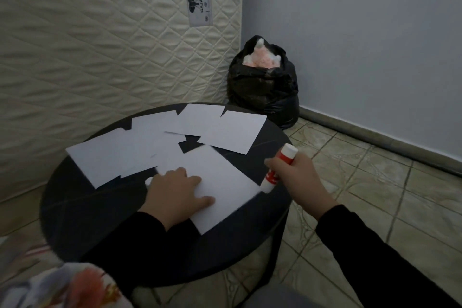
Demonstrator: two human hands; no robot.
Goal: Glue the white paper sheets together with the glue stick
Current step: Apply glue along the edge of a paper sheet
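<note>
Currently left hand [175,192] lies flat, fingers straight, pinning the nearest sheet [212,182] at frame centre — keeps it from sliding. Right hand [295,172] grasps glue stick [280,167], centre-right, tip down at sheet's edge.

Several white paper sheets [160,147] lie flat and scattered over the dark round tabletop, some overlapping at corners. I see the nearest sheet [220,190] turned at an angle, its near corner close to the table's front edge, pressed under the left hand. The glue stick [280,167], red body with white ends, is tilted, lower end just beside that sheet's right corner.
</note>
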